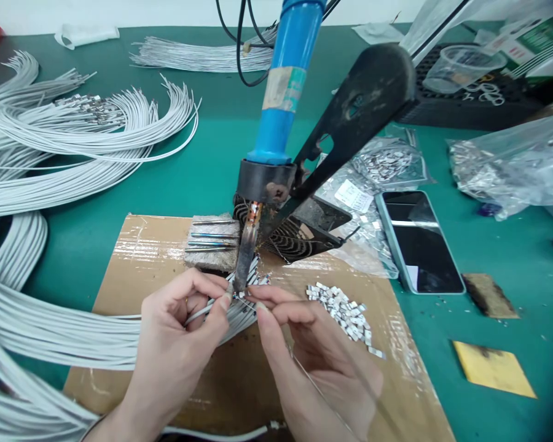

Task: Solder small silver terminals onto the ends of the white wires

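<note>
My left hand (179, 325) is closed in a pinch on a white wire (200, 312), holding its end right under the tip of a soldering iron (245, 261). My right hand (313, 344) pinches a thin solder wire (313, 380) and brings its end to the same spot. The iron has a blue handle (286, 80) and rests tilted in a black stand (350, 116). A bundle of white wires (74, 334) runs from the left under my left hand. A small pile of metal terminals (345, 310) lies on the cardboard sheet (138, 258), just right of my right hand.
Large bundles of white wires (50, 135) cover the left of the green table (221, 135). A phone (417, 239) lies right of the stand, with plastic bags of metal parts (511, 166) behind it. A yellow sponge (493, 368), a brown pad (488, 294) and a clear cup (461, 67) are on the right.
</note>
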`<state>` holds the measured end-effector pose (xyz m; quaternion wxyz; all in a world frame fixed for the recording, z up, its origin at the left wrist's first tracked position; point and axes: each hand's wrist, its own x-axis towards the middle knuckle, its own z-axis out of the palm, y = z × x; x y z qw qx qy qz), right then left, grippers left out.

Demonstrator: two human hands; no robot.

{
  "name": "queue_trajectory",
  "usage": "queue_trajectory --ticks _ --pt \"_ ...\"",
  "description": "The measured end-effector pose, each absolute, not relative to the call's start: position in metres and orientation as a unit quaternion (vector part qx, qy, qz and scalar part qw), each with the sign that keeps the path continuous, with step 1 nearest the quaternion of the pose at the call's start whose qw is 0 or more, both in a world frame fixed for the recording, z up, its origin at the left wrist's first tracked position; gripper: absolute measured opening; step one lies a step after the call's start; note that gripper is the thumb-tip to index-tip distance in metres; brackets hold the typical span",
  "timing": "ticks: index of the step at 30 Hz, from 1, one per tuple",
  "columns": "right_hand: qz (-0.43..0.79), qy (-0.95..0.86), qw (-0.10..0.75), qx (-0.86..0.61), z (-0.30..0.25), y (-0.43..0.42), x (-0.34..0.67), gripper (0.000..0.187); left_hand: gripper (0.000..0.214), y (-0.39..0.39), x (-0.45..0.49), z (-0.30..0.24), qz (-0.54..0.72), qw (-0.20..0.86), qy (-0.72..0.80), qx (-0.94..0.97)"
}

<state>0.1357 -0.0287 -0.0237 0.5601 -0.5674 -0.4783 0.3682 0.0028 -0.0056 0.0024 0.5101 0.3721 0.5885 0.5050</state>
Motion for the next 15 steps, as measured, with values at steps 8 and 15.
queue_trajectory --ticks 8,15 --pt "0.365 -0.493 0.557 -0.56 -0.0254 -0.0284 0.138 0.019 0.015 -0.0037 0.0036 0.0036 0.507 0.506 0.589 0.375" --pt "0.363 -0.483 0.569 -0.558 -0.0262 -0.0278 0.1359 0.018 0.014 -0.0023 0.0051 0.0066 0.502 0.5 0.592 0.385"
